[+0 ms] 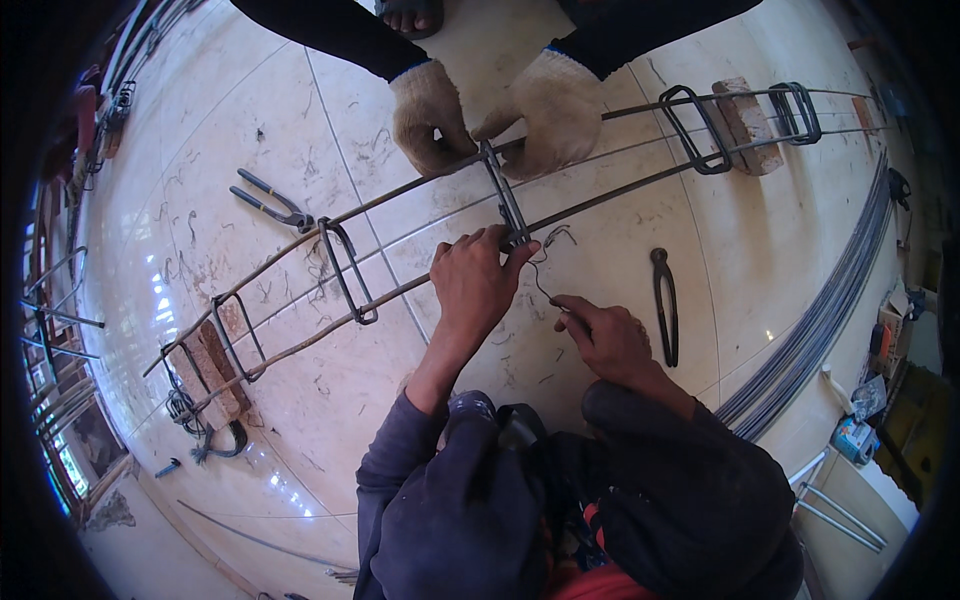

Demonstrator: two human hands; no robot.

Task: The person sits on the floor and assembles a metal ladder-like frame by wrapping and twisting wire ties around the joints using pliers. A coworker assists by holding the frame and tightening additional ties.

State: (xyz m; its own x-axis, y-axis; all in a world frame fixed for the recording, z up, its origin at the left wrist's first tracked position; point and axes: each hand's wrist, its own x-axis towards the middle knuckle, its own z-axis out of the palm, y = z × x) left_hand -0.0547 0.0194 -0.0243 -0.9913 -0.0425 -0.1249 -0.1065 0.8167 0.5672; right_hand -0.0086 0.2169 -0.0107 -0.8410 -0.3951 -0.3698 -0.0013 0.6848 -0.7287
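Note:
My left hand (472, 285) grips the near end of a steel stirrup (505, 195), where it meets the near long steel bar (605, 195). Lower right of it, the fingers of my right hand (612, 342) pinch a thin binding wire (541, 280), which runs up to that joint. Across from me, a co-worker's gloved left hand (553, 112) and gloved right hand (430, 118) are at the far bar beside the stirrup's other end. A pair of pincers (664, 308) lies to the right of my right hand.
Other stirrups (347, 270) hang along the bars, which rest on bricks (748, 125) at both ends. More pincers (272, 202) lie beyond the bars at left. A bundle of steel rods (820, 310) lies at right. Wire scraps litter the tiled floor (440, 215).

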